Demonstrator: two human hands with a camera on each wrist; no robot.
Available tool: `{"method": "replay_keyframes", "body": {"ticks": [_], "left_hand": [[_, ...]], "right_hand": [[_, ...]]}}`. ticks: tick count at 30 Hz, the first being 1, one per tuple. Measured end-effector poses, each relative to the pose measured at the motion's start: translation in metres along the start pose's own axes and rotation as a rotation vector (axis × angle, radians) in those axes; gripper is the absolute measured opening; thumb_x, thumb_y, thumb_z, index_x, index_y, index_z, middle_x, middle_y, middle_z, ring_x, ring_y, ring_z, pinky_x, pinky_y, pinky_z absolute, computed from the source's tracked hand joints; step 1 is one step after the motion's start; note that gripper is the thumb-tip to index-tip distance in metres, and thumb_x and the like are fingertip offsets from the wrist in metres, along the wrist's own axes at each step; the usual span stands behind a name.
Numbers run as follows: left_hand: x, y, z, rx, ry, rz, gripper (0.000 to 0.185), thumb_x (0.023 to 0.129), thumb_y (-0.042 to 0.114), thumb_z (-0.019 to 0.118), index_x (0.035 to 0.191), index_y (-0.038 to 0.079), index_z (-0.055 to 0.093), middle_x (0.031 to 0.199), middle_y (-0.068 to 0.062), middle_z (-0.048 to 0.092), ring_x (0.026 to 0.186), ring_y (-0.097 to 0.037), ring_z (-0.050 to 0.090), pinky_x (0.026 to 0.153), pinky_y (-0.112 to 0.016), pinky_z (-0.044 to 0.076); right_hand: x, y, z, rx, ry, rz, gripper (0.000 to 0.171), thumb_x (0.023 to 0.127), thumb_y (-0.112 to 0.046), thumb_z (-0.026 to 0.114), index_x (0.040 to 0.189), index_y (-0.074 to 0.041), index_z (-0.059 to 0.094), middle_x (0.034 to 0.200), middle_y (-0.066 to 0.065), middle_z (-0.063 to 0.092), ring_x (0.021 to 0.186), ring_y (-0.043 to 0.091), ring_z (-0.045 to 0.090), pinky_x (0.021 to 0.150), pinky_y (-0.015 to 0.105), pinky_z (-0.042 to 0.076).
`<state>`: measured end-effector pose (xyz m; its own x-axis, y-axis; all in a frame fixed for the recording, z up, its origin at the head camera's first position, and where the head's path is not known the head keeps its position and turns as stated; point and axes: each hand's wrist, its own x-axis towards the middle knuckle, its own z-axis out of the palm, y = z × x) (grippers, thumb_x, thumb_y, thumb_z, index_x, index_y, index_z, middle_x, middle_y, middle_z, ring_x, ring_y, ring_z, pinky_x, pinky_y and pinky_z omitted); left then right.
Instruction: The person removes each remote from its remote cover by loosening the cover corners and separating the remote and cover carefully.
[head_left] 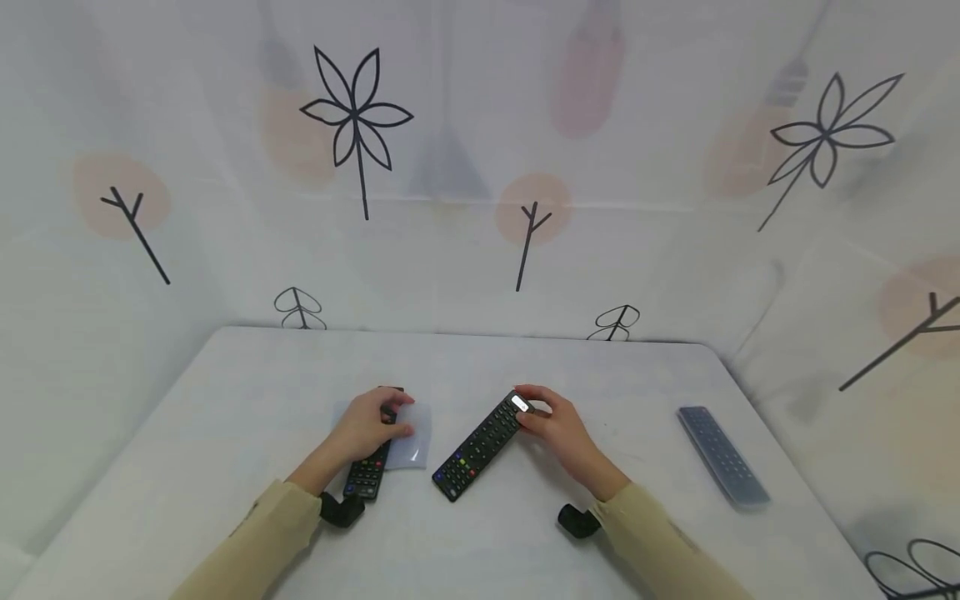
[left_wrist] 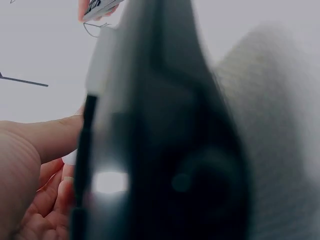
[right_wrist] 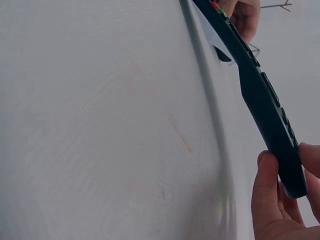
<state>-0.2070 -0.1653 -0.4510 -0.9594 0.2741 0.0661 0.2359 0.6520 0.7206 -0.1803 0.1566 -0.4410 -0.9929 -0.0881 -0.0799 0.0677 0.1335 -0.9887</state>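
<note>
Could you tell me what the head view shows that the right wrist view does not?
Only the head view shows the left hand on a second remote with a clear sleeve, and a grey remote lying apart. Only the right wrist view shows the remote's underside lifted off the table. Both show the right hand holding the black remote.

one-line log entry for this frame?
left hand: grips small remote on clear sleeve | right hand: pinches long remote | sleeved remote: untouched

I am seeing even, soft light; head view is bowing at edges, left wrist view is blurring heavily.
</note>
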Motion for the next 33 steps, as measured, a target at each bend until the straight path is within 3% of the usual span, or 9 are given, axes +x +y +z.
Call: {"method": "replay_keyframes", "body": {"ticks": [8,15,21,25,33], "left_hand": [[-0.001,0.003,0.0,0.005,0.015,-0.024,0.042,0.077,0.018,0.085,0.116,0.014,0.069,0.107,0.0,0.064,0.095,-0.017,0.059,0.085,-0.038,0.05],[-0.001,0.003,0.0,0.01,0.015,-0.023,0.041,0.077,0.018,0.085,0.115,0.014,0.069,0.106,0.0,0.064,0.096,-0.017,0.059,0.086,-0.038,0.05],[-0.002,0.003,0.001,0.008,0.013,-0.017,0.04,0.078,0.017,0.085,0.115,0.013,0.07,0.106,0.0,0.064,0.096,-0.017,0.058,0.085,-0.037,0.049],[-0.002,0.004,0.001,0.007,0.016,-0.017,0.041,0.077,0.015,0.085,0.115,0.013,0.07,0.107,-0.001,0.064,0.097,-0.018,0.059,0.086,-0.038,0.05],[-0.001,0.003,0.002,0.002,0.014,-0.015,0.041,0.077,0.017,0.086,0.115,0.013,0.07,0.107,0.0,0.064,0.098,-0.017,0.059,0.087,-0.038,0.05]], "right_hand": [[0.011,0.0,0.01,0.018,-0.004,0.0,0.044,0.09,0.007,0.065,0.133,-0.001,0.059,0.132,0.02,0.057,0.106,0.024,0.062,0.086,0.033,0.054],[0.018,-0.001,0.022,0.019,-0.014,0.009,0.06,0.08,0.011,0.071,0.136,-0.004,0.057,0.129,0.018,0.059,0.107,0.026,0.063,0.085,0.034,0.053],[0.023,-0.001,0.033,0.029,-0.017,0.017,0.069,0.077,0.014,0.071,0.142,0.003,0.048,0.132,0.022,0.058,0.112,0.032,0.062,0.09,0.037,0.052],[0.025,0.001,0.039,-0.02,-0.013,0.029,0.067,0.078,0.01,0.075,0.139,0.003,0.051,0.125,0.023,0.062,0.107,0.03,0.064,0.088,0.038,0.052],[0.031,0.002,0.047,-0.139,-0.022,0.028,0.062,0.08,0.007,0.075,0.138,-0.001,0.055,0.136,0.02,0.053,0.111,0.03,0.063,0.093,0.043,0.05]]}}
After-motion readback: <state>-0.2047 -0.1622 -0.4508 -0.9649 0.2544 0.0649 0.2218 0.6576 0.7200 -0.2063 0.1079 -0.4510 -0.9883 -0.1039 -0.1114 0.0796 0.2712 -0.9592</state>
